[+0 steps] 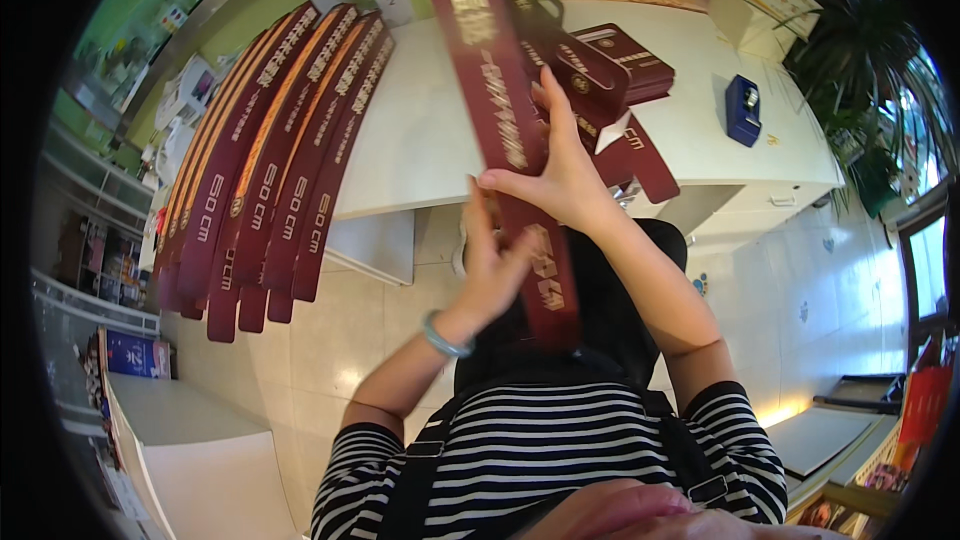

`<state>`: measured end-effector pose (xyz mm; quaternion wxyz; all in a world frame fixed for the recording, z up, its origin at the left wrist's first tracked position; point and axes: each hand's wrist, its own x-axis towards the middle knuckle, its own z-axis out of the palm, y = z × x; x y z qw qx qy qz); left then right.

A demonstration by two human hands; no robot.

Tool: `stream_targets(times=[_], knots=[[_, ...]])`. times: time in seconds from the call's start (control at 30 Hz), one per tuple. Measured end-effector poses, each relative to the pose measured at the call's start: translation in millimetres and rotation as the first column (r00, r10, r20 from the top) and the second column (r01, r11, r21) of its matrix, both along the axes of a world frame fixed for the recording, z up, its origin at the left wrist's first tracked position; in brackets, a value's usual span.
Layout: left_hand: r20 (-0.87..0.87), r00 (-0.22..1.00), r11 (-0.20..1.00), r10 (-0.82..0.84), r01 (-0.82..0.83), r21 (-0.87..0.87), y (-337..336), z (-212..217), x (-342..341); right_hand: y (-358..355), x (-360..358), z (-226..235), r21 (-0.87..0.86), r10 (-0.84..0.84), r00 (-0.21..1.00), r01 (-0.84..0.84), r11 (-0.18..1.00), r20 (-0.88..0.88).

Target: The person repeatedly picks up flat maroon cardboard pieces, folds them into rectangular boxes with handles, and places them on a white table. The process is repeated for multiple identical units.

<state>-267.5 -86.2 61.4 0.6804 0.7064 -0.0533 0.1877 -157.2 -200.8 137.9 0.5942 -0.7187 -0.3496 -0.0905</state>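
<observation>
A long, narrow maroon cardboard piece (475,60) with gold lettering slants upright in front of me; I cannot tell whether it is a flat strip or a slim box. My right hand (565,160) grips its right edge around the middle, thumb across the printed face. Lower down, my left hand (490,265), with a pale bracelet at the wrist, is closed on the left side of the same piece, its fingers slightly blurred. Several similar long maroon pieces (270,140) lie overlapped in a fanned stack on the table's left, their near ends jutting past the edge.
Folded maroon cartons (640,65) with handles are piled behind my right hand on the white table (410,110). A small blue object (742,110) sits farther right, beside a leafy plant (850,50). A black seat (655,235) is under the near edge.
</observation>
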Motion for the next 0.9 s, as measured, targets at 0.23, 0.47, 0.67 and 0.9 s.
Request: stream_targets(times=[0.23, 0.47, 0.67, 0.9], knots=[[0.220, 0.941, 0.861, -0.257, 0.326, -0.391, -33, 17, 21, -125, -33, 47, -0.284, 0.234, 0.970, -0.243, 0.927, -0.066], [0.125, 0.884, 0.589, -0.451, 0.400, -0.702, -37, 50, 22, -180, -94, -18, -0.148, 0.256, 0.725, -0.443, 0.884, -0.639], [0.051, 0.865, 0.719, -0.499, 0.446, -0.533, -93, 27, 15, -152, -127, -37, -0.353, -0.407, 0.913, 0.386, 0.852, 0.016], [0.165, 0.985, 0.998, 0.050, -0.042, -0.053, -15, 43, 163, -205, -113, -51, -0.224, -0.484, 0.859, 0.445, 0.867, -0.167]])
